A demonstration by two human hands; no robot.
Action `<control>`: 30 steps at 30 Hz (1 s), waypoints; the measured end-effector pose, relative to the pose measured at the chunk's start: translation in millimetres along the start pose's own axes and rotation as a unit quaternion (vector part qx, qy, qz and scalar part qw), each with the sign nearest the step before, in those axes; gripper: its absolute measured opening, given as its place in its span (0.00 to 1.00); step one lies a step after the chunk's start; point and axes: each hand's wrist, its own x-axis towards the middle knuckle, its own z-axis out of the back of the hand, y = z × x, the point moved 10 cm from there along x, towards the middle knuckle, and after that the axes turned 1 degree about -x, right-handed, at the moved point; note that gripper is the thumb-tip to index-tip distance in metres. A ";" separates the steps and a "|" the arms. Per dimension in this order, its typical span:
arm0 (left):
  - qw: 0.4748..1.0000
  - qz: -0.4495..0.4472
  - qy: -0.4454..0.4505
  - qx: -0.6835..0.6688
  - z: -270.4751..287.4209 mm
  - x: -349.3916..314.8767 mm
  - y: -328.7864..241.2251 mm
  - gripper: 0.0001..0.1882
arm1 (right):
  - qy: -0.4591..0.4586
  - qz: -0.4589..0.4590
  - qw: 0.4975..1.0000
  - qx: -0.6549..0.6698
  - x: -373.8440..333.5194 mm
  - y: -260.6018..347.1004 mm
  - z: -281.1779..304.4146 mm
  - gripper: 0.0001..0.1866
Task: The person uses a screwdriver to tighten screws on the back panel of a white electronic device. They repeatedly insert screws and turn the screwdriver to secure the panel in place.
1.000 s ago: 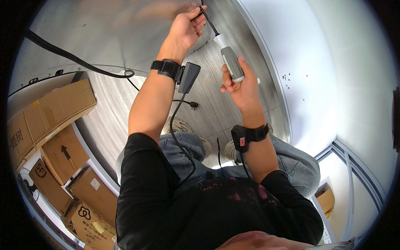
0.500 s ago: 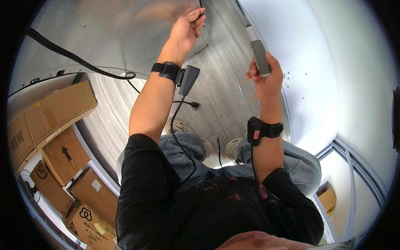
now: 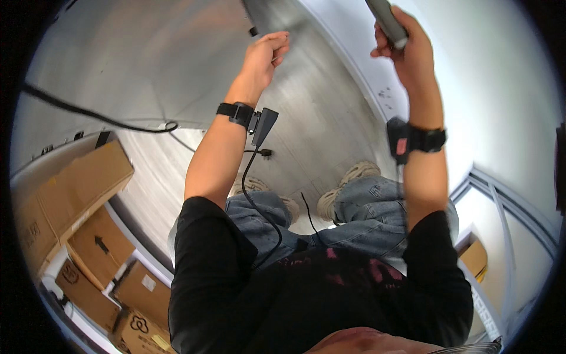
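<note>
In my right hand (image 3: 407,44), raised at the upper right, is a screwdriver (image 3: 386,22) with a thick grey handle. Its far end runs out of view. My left hand (image 3: 265,56) has its fingers curled together near the edge of a large silver metal panel (image 3: 147,65); anything pinched in them is too small to make out. A small black piece (image 3: 253,31) sits on the panel's edge, just beyond that hand. Each wrist wears a black strap with a cabled device, the left one (image 3: 247,118) and the right one (image 3: 413,141).
Cardboard boxes (image 3: 88,183) are stacked at the left. A black cable (image 3: 100,113) hangs across the panel, and a black plug (image 3: 266,153) lies on the wood-look floor (image 3: 318,118). White curved panelling (image 3: 495,88) rises on the right, with a small box (image 3: 473,258) below it.
My right hand has moved up and to the right with the screwdriver. The left hand has dropped slightly, away from the metal panel's far edge. The view has shifted a little.
</note>
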 end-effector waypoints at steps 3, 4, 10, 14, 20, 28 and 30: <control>0.997 0.001 0.047 0.062 -42.4 5.2 23.4 0.11 | 0.029 0.018 0.994 -0.104 12.4 58.0 30.8 0.20; 0.994 -0.004 0.067 0.088 -59.8 5.7 32.0 0.11 | 0.033 0.021 0.988 -0.148 7.5 74.0 41.6 0.20; 0.921 -0.133 0.158 0.330 -148.8 -0.6 90.1 0.11 | 0.046 -0.062 0.961 -0.267 -31.6 52.4 145.9 0.23; 0.843 -0.221 0.169 0.461 -194.3 -3.2 120.3 0.11 | -0.005 -0.103 0.963 -0.248 -64.6 -26.9 199.2 0.20; 0.818 -0.227 0.123 0.514 -215.6 6.5 142.0 0.10 | -0.065 -0.209 0.969 -0.113 -97.8 -127.7 227.5 0.14; 0.802 -0.264 0.105 0.526 -227.2 -2.7 146.8 0.07 | -0.072 -0.201 0.973 -0.091 -115.7 -145.5 237.5 0.13; 0.795 -0.290 0.095 0.524 -229.1 -3.7 145.6 0.07 | -0.072 -0.197 0.974 -0.085 -116.7 -145.9 239.1 0.13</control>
